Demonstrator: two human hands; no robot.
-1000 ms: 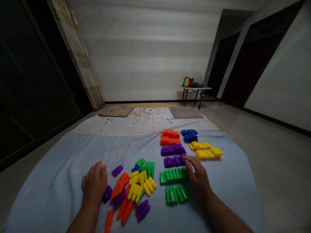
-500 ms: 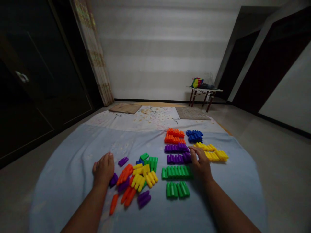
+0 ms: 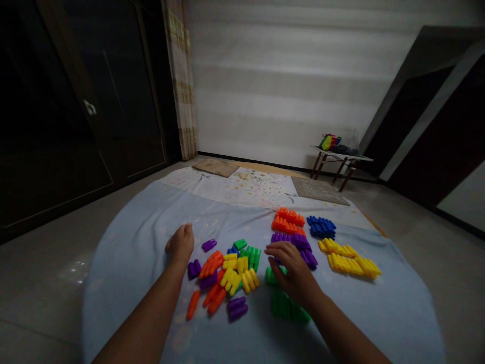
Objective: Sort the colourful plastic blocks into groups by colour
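Note:
My left hand (image 3: 181,243) rests curled on the blue cloth with nothing visible in it. Beside it lies a loose heap of plastic toy pieces shaped like joined tubes: orange pieces (image 3: 211,265), yellow pieces (image 3: 231,281), purple pieces (image 3: 237,309) and green pieces (image 3: 253,257). My right hand (image 3: 291,268) hovers open over the sorted rows, thumb and fingers apart, holding nothing. It partly hides the purple rows (image 3: 299,241) and the green rows (image 3: 286,307). Orange rows (image 3: 288,221), blue rows (image 3: 321,227) and yellow rows (image 3: 350,260) lie beyond and to the right.
A pale blue cloth (image 3: 136,227) covers the rounded surface. Two flat mats (image 3: 216,167) lie at its far edge. Against the back wall, a small folding table (image 3: 343,154) carries a colourful bag (image 3: 329,142). Dark cabinet doors (image 3: 113,91) stand at left.
My right hand has moved left from the right end of the purple rows to over the purple and green ones. The view has turned slightly left; my left hand stays by the heap.

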